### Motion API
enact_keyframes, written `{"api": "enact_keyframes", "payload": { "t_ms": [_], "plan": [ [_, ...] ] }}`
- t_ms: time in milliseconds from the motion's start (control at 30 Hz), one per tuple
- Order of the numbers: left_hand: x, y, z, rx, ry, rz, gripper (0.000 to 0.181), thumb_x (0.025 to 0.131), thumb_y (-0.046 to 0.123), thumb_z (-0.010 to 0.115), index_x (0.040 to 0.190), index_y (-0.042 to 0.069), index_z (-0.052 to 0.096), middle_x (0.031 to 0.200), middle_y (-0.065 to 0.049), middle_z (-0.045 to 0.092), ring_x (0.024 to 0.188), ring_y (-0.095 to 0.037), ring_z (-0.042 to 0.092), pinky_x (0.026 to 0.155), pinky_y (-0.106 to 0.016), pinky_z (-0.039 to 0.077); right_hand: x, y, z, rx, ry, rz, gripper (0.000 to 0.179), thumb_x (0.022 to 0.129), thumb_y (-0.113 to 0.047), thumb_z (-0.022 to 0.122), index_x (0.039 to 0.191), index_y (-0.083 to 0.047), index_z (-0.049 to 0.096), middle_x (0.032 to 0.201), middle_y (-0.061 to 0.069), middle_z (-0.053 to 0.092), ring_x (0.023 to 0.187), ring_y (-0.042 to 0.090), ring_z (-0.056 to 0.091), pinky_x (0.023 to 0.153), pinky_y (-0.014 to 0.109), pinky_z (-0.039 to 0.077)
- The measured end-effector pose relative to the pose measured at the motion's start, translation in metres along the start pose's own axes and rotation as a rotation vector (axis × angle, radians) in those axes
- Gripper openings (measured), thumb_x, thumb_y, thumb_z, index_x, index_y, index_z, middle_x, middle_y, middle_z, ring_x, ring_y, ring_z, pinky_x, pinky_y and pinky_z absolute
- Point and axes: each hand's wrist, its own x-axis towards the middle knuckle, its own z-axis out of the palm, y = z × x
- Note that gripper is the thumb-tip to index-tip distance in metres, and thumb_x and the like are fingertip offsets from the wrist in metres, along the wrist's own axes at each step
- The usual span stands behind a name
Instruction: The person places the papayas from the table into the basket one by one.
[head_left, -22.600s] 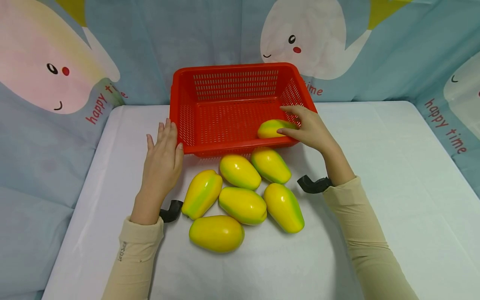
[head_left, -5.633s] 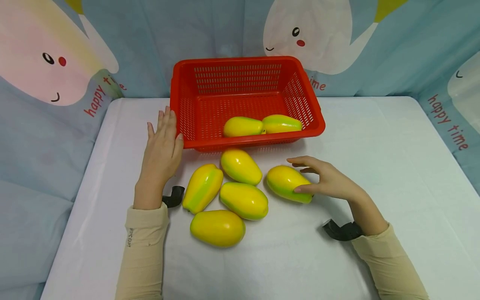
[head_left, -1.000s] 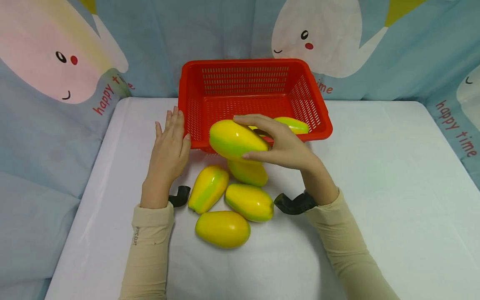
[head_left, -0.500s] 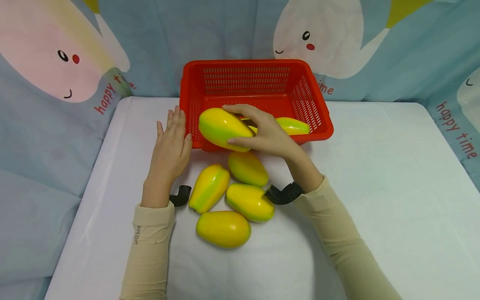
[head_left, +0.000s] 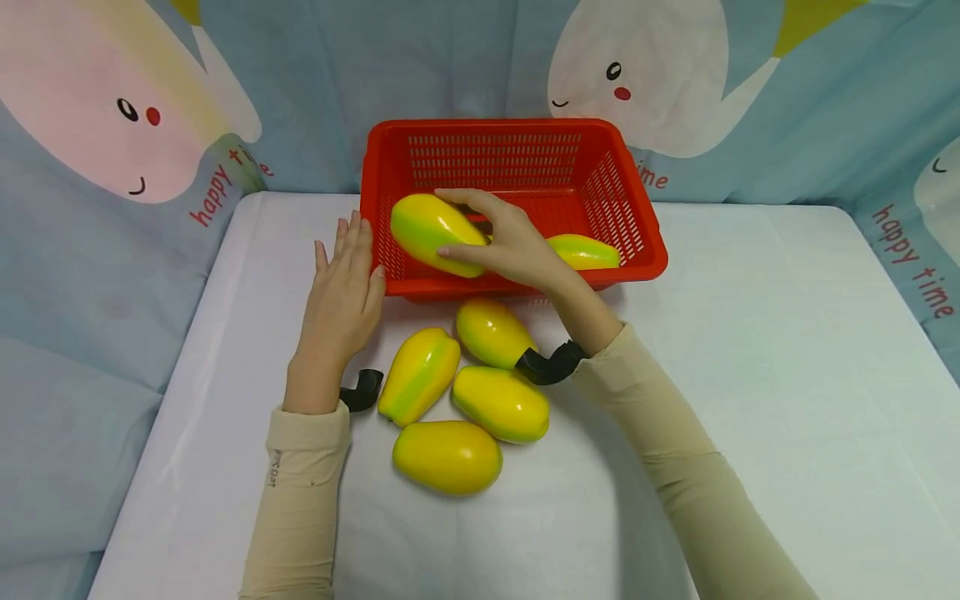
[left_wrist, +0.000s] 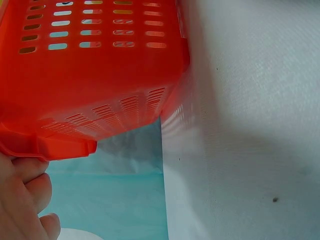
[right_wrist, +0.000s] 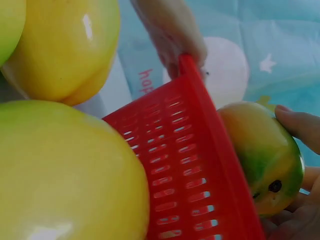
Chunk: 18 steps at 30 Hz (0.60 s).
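A person's right hand (head_left: 513, 242) pinches a yellow-green fruit (head_left: 426, 229) between thumb and fingers, over the left part of a red basket (head_left: 487, 154). The left hand (head_left: 341, 296), fingers straight, touches the basket's left side. Another fruit (head_left: 585, 252) shows inside; four more fruits (head_left: 448, 457) lie nearer on the counter (head_left: 795, 350).

Held fruit (head_left: 433, 236): palm-side end hidden by the right hand (head_left: 512, 242).
Basket fruit (head_left: 585, 252): end beside the right hand hidden, underside behind the front of the basket (head_left: 495, 127).
Surface fruit (head_left: 491, 332) nearest the right hand: one end covered by the black mount (head_left: 551, 365).
Left sleeve (head_left: 303, 492): print (head_left: 275, 468) too small to read.
Left hand (left_wrist: 22, 200): cut off by the left wrist view's edge.
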Motion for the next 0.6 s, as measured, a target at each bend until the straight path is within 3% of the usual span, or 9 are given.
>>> {"api": "enact_keyframes", "payload": {
  "t_ms": [333, 600],
  "plan": [
    [0.0, 0.0, -0.001, 0.011, -0.012, -0.013, 0.059, 0.1, 0.025, 0.033, 0.15, 0.0, 0.013, 0.157, -0.01, 0.007, 0.144, -0.02, 0.0, 0.113, -0.045, -0.006, 0.019, 0.008, 0.005, -0.131, -0.059, 0.049, 0.064, 0.083, -0.03, 0.072, 0.139, -0.012, 0.046, 0.132, 0.0, 0.052, 0.108, 0.011, 0.051, 0.093, 0.021, 0.041],
    [0.001, 0.0, -0.001, 0.014, -0.015, -0.009, 0.059, 0.1, 0.026, 0.032, 0.15, 0.0, 0.013, 0.157, -0.011, 0.007, 0.144, -0.021, 0.0, 0.113, -0.046, -0.005, 0.026, 0.021, 0.01, -0.14, -0.105, 0.071, 0.063, 0.084, -0.031, 0.071, 0.139, -0.011, 0.047, 0.132, 0.001, 0.052, 0.111, 0.011, 0.05, 0.095, 0.021, 0.039]
  ]
}}
